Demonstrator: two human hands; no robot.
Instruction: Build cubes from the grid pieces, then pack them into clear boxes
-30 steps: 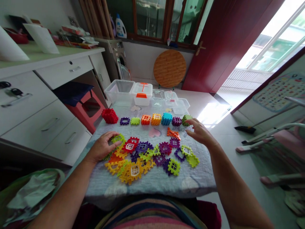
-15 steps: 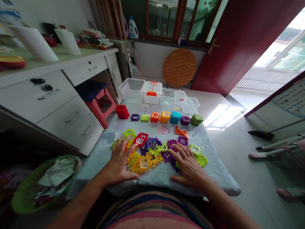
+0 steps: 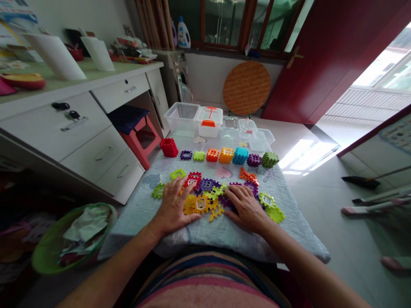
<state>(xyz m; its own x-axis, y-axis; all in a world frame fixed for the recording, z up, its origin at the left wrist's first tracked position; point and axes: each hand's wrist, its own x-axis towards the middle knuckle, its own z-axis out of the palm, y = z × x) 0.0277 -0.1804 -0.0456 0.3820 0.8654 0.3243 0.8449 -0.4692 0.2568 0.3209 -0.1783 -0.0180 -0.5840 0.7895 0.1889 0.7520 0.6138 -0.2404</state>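
Loose plastic building tiles with notched edges lie in a heap near the table's front. My left hand [image 3: 175,205] rests over the heap's left side, fingers spread, beside yellow tiles [image 3: 201,204] and a red window tile [image 3: 193,181]. Over purple tiles [image 3: 251,188] on the right lies my right hand [image 3: 245,207], fingers stretched out, covering part of them. Between the hands are a dark blue tile [image 3: 206,185] and a lime green tile [image 3: 214,192]. Farther right lies a green window tile [image 3: 267,199]. Neither hand grips anything visible.
Behind the heap runs a row of tile stacks by colour, from a red stack [image 3: 169,147] to a dark green stack [image 3: 270,159]. Clear plastic boxes [image 3: 182,119] stand at the table's far end. A green basket [image 3: 43,252] sits on the floor at left.
Both hands have pressed inward and away from me over the heap, and the yellow and purple tiles are bunched closer together. The view has shifted slightly.
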